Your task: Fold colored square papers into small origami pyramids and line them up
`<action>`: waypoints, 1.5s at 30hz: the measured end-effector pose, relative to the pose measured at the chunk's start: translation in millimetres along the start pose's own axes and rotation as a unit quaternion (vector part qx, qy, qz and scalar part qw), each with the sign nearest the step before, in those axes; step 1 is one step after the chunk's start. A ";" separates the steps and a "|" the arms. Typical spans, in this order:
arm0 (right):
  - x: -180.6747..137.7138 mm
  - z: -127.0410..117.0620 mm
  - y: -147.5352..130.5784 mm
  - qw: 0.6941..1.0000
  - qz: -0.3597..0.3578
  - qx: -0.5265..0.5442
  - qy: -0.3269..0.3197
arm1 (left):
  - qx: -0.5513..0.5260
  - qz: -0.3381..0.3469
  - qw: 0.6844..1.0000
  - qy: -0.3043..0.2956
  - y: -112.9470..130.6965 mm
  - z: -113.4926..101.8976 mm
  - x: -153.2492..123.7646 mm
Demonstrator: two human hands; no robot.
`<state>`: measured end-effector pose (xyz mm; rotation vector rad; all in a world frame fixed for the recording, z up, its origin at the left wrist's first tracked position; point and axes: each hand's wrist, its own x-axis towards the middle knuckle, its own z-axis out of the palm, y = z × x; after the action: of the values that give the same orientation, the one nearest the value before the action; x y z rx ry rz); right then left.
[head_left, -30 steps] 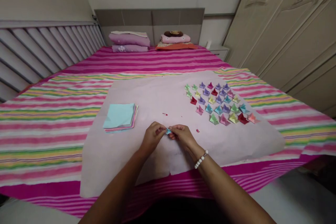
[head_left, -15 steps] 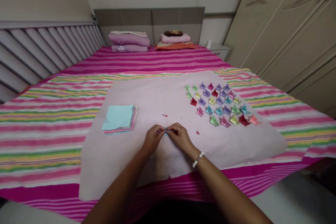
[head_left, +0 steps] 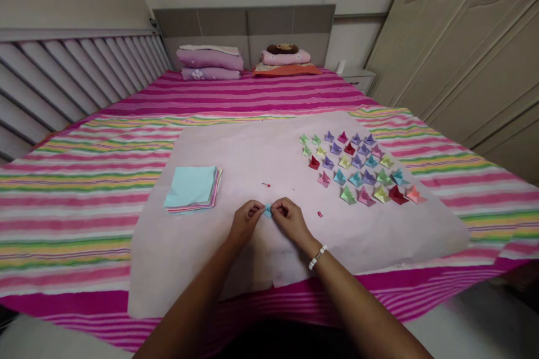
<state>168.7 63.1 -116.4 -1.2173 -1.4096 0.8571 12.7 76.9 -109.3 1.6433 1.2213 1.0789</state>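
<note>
Between my hands is a small folded light-blue paper (head_left: 268, 211), pinched from both sides just above the pale sheet (head_left: 236, 151). My left hand (head_left: 247, 220) is closed on its left edge, thumb and index finger pressed together. From the other side, my right hand (head_left: 289, 217) pinches the right edge; a white beaded bracelet (head_left: 318, 256) circles that wrist. Left of my hands lies a stack of square coloured paper (head_left: 192, 188), light blue on top. To the right stand several folded paper figures (head_left: 347, 195) in rows of many colours.
A thin red item (head_left: 266, 184) and a small red scrap (head_left: 320, 214) lie near my hands. The sheet covers part of a striped bedspread (head_left: 76, 202). Folded bedding (head_left: 210, 60) sits by the headboard (head_left: 223, 22); a wardrobe (head_left: 471, 56) stands right.
My fingers have drawn slightly apart, and more of the light-blue paper shows between them. The whole view has shifted a little.
</note>
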 end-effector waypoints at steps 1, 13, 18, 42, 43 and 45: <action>-0.1 0.3 0.7 1.000 0.002 0.004 0.002 | 0.000 -0.002 1.000 0.003 -0.2 0.0 -0.3; -1.1 1.9 2.6 1.000 0.004 0.019 0.007 | 0.039 -0.021 0.998 0.044 2.2 11.9 -1.7; -0.7 3.1 3.6 1.000 -0.005 0.012 0.016 | 0.049 -0.010 0.997 0.063 4.0 11.5 -3.7; -2.8 6.9 2.7 0.999 -0.031 0.010 0.035 | 0.120 0.048 0.988 0.082 4.7 13.4 -1.9; -2.8 6.8 2.7 0.999 -0.031 0.011 0.035 | 0.127 0.050 0.987 0.083 5.6 14.1 -1.8; -2.7 6.6 2.9 0.999 -0.030 0.013 0.037 | 0.142 0.051 0.985 0.086 6.7 15.3 -2.1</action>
<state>162.8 61.9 -121.1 -1.1699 -1.3647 0.7784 28.6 71.8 -108.1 1.8753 1.4724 1.1707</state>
